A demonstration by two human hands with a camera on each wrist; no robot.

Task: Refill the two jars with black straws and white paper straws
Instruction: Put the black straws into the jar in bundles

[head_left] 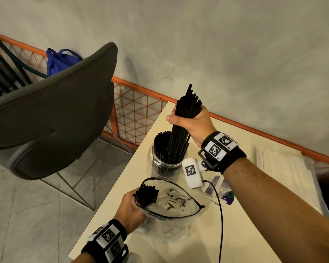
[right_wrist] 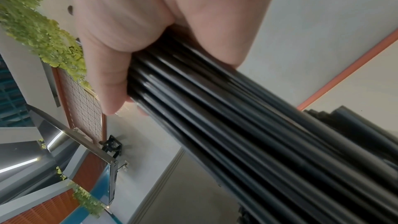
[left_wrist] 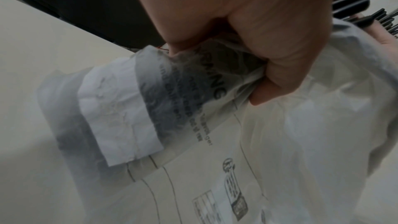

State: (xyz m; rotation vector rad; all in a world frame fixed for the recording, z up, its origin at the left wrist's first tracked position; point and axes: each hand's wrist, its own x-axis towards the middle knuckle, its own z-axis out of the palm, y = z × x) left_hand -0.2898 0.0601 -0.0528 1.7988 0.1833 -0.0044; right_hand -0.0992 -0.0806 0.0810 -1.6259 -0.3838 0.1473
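Note:
A clear jar (head_left: pixel 166 164) stands on the cream table (head_left: pixel 235 224), part full of black straws. My right hand (head_left: pixel 190 122) grips a bundle of black straws (head_left: pixel 180 130) above it, their lower ends inside the jar's mouth. The right wrist view shows the same bundle (right_wrist: pixel 247 134) wrapped by my fingers (right_wrist: pixel 107 81). My left hand (head_left: pixel 133 207) clutches the clear plastic bag (head_left: pixel 177 207) near the table's front edge, along with the black straws (head_left: pixel 147 194) that stick out of it. In the left wrist view my left hand (left_wrist: pixel 258 48) bunches the printed bag (left_wrist: pixel 193 125). White paper straws (head_left: pixel 285 168) lie at the right.
A grey chair (head_left: pixel 51 114) stands left of the table. An orange mesh railing (head_left: pixel 133 112) runs behind, with a blue bag (head_left: pixel 61 59) beyond it. A black cable (head_left: pixel 220 215) hangs from my right wrist across the table. Clear packaging (head_left: pixel 220 188) lies under my right forearm.

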